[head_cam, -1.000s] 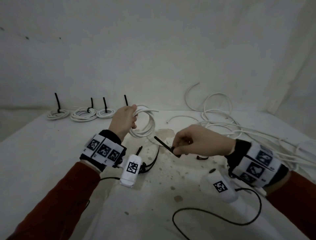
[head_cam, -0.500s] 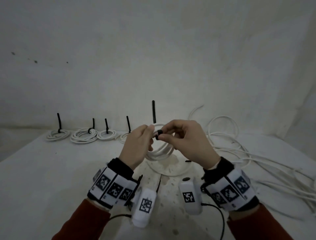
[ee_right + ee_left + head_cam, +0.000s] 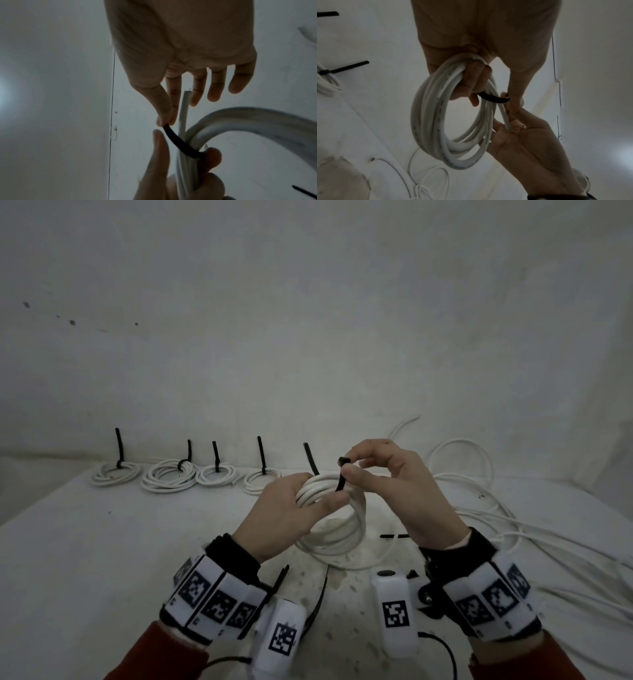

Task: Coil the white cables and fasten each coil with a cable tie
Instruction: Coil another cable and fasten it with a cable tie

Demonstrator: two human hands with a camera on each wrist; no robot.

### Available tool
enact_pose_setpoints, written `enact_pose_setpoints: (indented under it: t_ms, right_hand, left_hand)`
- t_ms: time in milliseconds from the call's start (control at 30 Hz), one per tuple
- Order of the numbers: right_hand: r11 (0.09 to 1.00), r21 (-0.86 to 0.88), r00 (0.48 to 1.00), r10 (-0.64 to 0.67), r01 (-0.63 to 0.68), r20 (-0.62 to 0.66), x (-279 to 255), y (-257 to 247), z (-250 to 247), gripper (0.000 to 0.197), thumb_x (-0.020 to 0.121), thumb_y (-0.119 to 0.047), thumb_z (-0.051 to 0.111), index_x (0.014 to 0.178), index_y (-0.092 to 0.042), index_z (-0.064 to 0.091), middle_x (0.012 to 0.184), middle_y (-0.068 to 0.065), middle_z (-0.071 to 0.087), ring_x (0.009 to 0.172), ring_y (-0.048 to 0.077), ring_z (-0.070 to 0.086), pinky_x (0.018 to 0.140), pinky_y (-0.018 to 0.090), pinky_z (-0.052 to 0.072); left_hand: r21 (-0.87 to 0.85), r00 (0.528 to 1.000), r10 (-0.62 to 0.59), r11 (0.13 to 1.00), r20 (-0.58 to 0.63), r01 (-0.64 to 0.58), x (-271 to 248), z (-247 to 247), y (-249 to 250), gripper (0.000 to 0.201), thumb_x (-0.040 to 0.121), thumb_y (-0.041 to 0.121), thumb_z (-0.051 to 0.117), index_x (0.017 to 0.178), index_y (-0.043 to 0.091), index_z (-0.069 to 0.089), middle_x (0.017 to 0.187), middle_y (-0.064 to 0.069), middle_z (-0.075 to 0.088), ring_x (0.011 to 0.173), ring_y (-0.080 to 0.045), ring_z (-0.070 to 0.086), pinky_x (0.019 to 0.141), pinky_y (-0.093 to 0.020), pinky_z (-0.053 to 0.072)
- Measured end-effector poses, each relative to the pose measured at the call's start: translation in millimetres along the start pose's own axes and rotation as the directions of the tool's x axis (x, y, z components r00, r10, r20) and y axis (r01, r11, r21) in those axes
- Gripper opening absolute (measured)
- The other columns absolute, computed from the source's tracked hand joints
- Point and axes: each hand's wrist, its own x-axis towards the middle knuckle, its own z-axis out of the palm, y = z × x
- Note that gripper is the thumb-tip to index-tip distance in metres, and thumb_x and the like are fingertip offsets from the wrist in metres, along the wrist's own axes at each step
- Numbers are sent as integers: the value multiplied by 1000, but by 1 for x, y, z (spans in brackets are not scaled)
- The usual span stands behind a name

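Four tied coils (image 3: 168,479) lie left of the coil (image 3: 329,508) the left hand (image 3: 284,515) clutches; right hand (image 3: 394,491) pinches the tie (image 3: 340,482). Springy, light cable: hold beside the tie.

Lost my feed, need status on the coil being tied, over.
Left hand grips white coil. Right hand pinches black cable tie looped round it, not cinched. Nothing blocking.
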Motion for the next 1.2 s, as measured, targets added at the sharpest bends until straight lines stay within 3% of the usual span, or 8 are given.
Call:
enact_pose_setpoints:
  t_ms: [67,200,300,433,633,767,933,1200]
  right_hand:
    - [999,38,999,38,-38,9,0,1,1,10,68,-37,77,76,-31,73,104,-7,63,99,15,59,88,34,48]
    - [973,157,983,154,-168,102,0,1,3,17,69,-34,81,78,-22,73,89,1,68,85,11,61,78,24,46]
    - [936,243,967,243,-254,76,2,1,4,13,86,-27,65,92,-16,69,96,-2,70,87,11,65,78,26,51]
    - [843,378,922,373,-383,100,2,2,6,35,86,-16,67,117,-6,54,102,13,72,78,20,71,63,25,56]
    - [893,405,979,203,-194,22,-3,-4,7,19,79,4,69,97,4,64,90,14,75,71,20,72,63,26,57]
    - [953,299,997,58,-41,-50,-7,-9,6,11,75,10,72,83,3,71,82,14,75,71,22,71,63,24,56]
    - [989,106,994,-94,100,-64,-7,-11,4,12,72,5,77,77,-7,76,73,4,75,69,18,72,65,22,56]
    - [978,22,977,-207,208,-50,-11,-15,4,18,73,-1,78,75,-18,76,74,-5,75,72,11,72,67,18,55]
  left_hand:
    - [-19,1000,-5,1000,11,5,-1,3,2,40,69,58,67,60,20,57,50,6,43,46,-12,45,48,-30,42]
    - [-164,998,-67,984,-19,63,-1,2,1,47,65,50,72,65,3,63,45,1,32,37,-14,33,40,-22,32]
    - [-317,995,-92,943,39,99,-2,-1,3,32,61,49,70,57,17,65,44,5,26,36,-11,23,39,-18,27]
    - [-383,981,-70,914,181,136,-4,-4,6,27,66,46,66,56,21,65,43,9,26,35,-6,22,38,-16,27]
    - [-420,972,-52,896,230,147,-6,-3,10,26,64,46,70,52,24,64,41,12,27,33,-3,23,38,-14,27]
    - [-555,971,-23,818,236,155,-6,-2,11,47,51,60,82,45,22,54,43,12,23,34,-2,18,39,-13,22]
    - [-671,979,-44,722,197,168,-7,3,10,54,48,57,86,47,23,44,40,11,25,31,-2,18,39,-12,20]
    - [-683,985,-48,715,167,151,-7,3,14,56,49,57,85,48,22,41,40,10,23,31,-2,18,37,-12,21]
